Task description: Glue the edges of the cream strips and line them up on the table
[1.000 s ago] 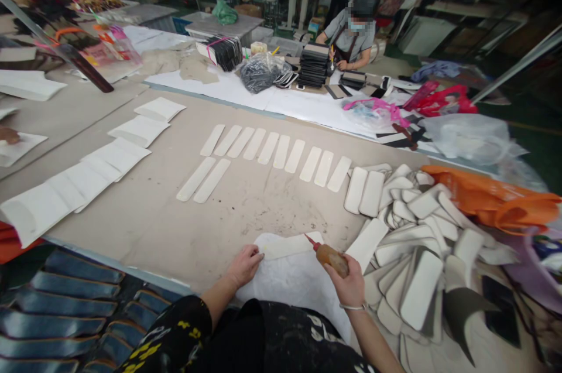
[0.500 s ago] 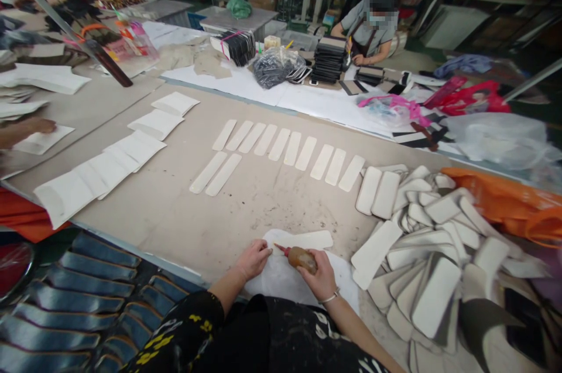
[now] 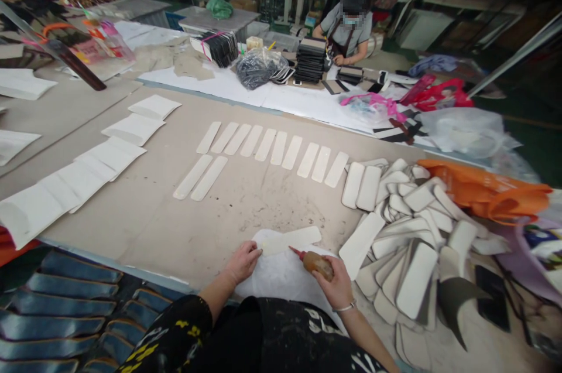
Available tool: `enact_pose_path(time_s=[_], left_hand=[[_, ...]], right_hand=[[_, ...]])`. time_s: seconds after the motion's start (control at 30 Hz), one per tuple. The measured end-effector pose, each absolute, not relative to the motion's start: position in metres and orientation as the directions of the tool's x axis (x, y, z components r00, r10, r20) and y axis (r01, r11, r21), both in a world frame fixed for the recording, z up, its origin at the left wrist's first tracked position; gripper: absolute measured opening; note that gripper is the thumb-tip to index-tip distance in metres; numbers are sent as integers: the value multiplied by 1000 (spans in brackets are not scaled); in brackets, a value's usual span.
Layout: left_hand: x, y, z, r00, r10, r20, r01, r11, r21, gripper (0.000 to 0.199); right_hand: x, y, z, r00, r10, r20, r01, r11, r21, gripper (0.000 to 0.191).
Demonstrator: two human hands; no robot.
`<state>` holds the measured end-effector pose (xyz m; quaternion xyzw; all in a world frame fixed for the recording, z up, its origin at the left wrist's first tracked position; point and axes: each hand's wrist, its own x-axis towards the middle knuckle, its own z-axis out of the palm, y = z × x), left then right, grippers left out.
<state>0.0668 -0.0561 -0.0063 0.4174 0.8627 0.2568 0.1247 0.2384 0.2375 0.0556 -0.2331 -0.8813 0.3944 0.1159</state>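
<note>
A pale, round-ended strip (image 3: 293, 239) lies on a white sheet (image 3: 281, 279) at the table's near edge. My left hand (image 3: 244, 259) is closed, thumb and fingers pinching at the strip's left end. In my right hand (image 3: 337, 286) is a squeeze bottle (image 3: 318, 265) of amber stuff, probably glue, its red nozzle pointing left. The nozzle tip is close to the strip's lower edge; whether they touch I cannot tell. Beyond my hands, similar strips (image 3: 251, 140) lie in a slanting row, with two more (image 3: 209, 178) just below its left end.
To the right is a loose heap of pale pieces (image 3: 417, 267), an orange bag (image 3: 487, 191) behind it. White panels (image 3: 57, 188) overlap at the left. Dark blue curved pieces (image 3: 65, 303) lie below the table edge. Across the table a co-worker (image 3: 351, 27) sits by black stacks (image 3: 310, 61).
The bottle has moved right, its nozzle going from the strip's left end toward its middle. My left hand stays at the left end. The whole view has shifted somewhat.
</note>
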Motion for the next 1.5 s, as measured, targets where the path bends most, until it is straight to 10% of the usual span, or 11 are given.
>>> enact_pose_path(time_s=[0.37, 0.77, 1.13, 1.5], left_hand=[[65, -57, -11, -623, 782, 4, 652, 516, 556, 29], [65, -55, -6, -622, 775, 115, 689, 471, 551, 25], [66, -54, -10, -643, 763, 66, 658, 506, 557, 25], [61, -17, 29, -608, 695, -383, 631, 716, 299, 27]], right_hand=[[262, 280, 60, -677, 727, 116, 500, 570, -652, 48], [206, 208, 57, -901, 415, 124, 169, 601, -781, 37], [251, 289, 57, -718, 689, 99, 449, 568, -690, 48], [234, 290, 57, -639, 766, 76, 531, 510, -676, 58]])
